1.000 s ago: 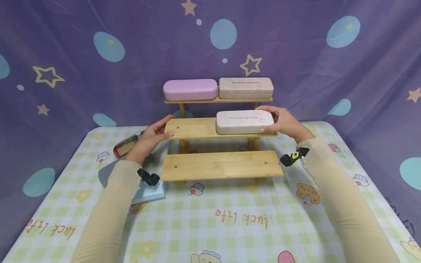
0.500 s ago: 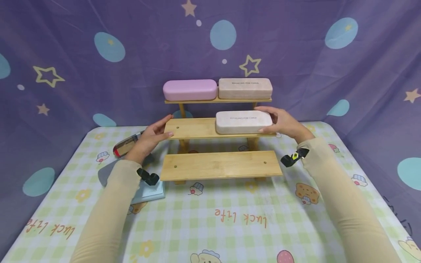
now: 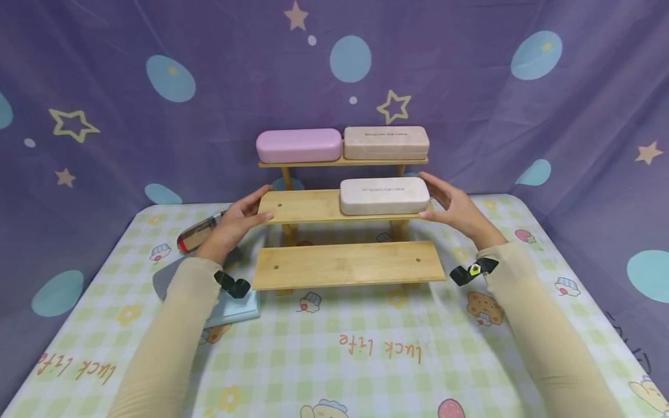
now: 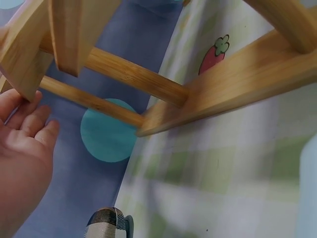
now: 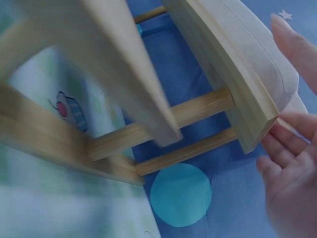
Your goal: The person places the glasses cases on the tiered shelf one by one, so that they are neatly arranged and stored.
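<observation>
A three-tier wooden display shelf (image 3: 324, 206) stands on the table. My left hand (image 3: 232, 223) holds the left end of its middle tier, thumb at the front edge and fingers at the back. A white glasses case (image 3: 384, 200) with printed lettering lies on the right half of that tier. Beside the case's right end is my right hand (image 3: 462, 217), thumb and fingers spread apart. In the right wrist view its fingertips (image 5: 277, 134) are right at the tier's end, with the thumb off the case. On the top tier sit a lilac glasses case (image 3: 299, 146) and a beige glasses case (image 3: 387, 143).
The bottom tier (image 3: 347, 266) of the shelf is bare wood. Left of the shelf, partly under the left arm, lie a clear-windowed case with a red end (image 3: 189, 239), a grey case (image 3: 164, 280) and a light blue flat case (image 3: 235, 307). A purple curtain (image 3: 219, 116) hangs behind.
My right hand has let go of the white glasses case and spread a little to the right. The case stays on the middle tier. My left hand keeps its place at the shelf's end.
</observation>
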Action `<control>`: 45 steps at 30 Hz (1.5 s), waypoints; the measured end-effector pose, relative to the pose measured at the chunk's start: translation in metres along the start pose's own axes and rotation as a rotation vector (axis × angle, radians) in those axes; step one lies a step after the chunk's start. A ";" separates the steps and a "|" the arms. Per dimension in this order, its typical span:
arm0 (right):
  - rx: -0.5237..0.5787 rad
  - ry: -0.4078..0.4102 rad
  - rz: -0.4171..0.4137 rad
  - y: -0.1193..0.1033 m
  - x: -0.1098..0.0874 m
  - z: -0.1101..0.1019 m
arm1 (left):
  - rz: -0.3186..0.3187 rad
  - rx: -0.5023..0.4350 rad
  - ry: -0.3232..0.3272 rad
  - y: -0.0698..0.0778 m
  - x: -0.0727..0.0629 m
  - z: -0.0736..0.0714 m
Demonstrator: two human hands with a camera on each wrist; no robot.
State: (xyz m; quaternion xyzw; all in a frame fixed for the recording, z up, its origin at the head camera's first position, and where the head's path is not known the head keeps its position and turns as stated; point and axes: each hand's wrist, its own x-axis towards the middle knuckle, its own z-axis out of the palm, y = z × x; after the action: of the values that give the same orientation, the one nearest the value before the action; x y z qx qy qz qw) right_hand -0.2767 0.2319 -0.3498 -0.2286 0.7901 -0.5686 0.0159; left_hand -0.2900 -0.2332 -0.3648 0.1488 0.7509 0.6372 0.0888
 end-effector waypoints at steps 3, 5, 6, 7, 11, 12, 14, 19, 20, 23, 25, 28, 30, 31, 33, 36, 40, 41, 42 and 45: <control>-0.013 0.035 0.039 0.003 -0.006 0.004 | -0.011 0.026 0.024 0.002 -0.003 -0.003; -0.012 0.045 0.053 0.005 -0.008 0.008 | -0.003 0.043 0.040 0.002 -0.006 -0.005; -0.009 0.045 0.054 0.007 -0.008 0.009 | 0.006 0.051 0.051 0.002 -0.007 -0.007; -0.008 0.044 0.056 0.008 -0.008 0.011 | 0.014 0.060 0.060 0.002 -0.009 -0.008; -0.006 0.043 0.071 0.012 -0.009 0.015 | 0.025 0.073 0.082 0.000 -0.021 -0.012; -0.012 0.044 0.072 0.012 -0.011 0.016 | 0.018 0.076 0.086 0.000 -0.026 -0.014; -0.035 0.041 0.073 0.013 -0.015 0.018 | 0.004 0.079 0.091 0.000 -0.038 -0.017; -0.046 0.020 0.064 0.017 -0.034 0.021 | -0.017 0.126 0.096 -0.001 -0.070 -0.026; -0.038 0.017 0.069 0.017 -0.038 0.022 | -0.014 0.134 0.090 -0.002 -0.076 -0.028; -0.016 0.007 0.085 0.020 -0.051 0.024 | -0.004 0.152 0.062 -0.007 -0.092 -0.033; 0.007 0.002 0.093 0.021 -0.059 0.026 | 0.006 0.162 0.049 -0.010 -0.101 -0.035; 0.038 -0.015 0.080 0.023 -0.071 0.029 | 0.028 0.169 0.034 -0.014 -0.114 -0.037; 0.060 -0.032 0.048 0.025 -0.077 0.030 | 0.057 0.178 0.027 -0.017 -0.120 -0.038; 0.066 -0.041 0.025 0.026 -0.080 0.030 | 0.075 0.184 0.020 -0.018 -0.123 -0.039; 0.079 -0.060 -0.022 0.028 -0.084 0.030 | 0.109 0.193 0.004 -0.020 -0.127 -0.040; 0.096 -0.091 -0.077 0.029 -0.089 0.031 | 0.136 0.207 -0.028 -0.024 -0.136 -0.044; 0.111 -0.127 -0.075 0.030 -0.094 0.032 | 0.152 0.213 -0.068 -0.029 -0.149 -0.051; 0.114 -0.133 -0.068 0.030 -0.095 0.033 | 0.158 0.214 -0.077 -0.031 -0.153 -0.052; 0.117 -0.139 -0.061 0.029 -0.095 0.033 | 0.168 0.213 -0.088 -0.032 -0.156 -0.054; 0.137 -0.153 -0.044 0.029 -0.097 0.033 | 0.180 0.213 -0.109 -0.036 -0.165 -0.060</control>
State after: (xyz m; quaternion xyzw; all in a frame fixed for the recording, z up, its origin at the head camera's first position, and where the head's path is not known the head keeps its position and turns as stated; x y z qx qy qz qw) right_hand -0.1903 0.2467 -0.4109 -0.2871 0.7405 -0.6025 0.0794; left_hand -0.1579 -0.3496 -0.3988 0.2584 0.7919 0.5505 0.0555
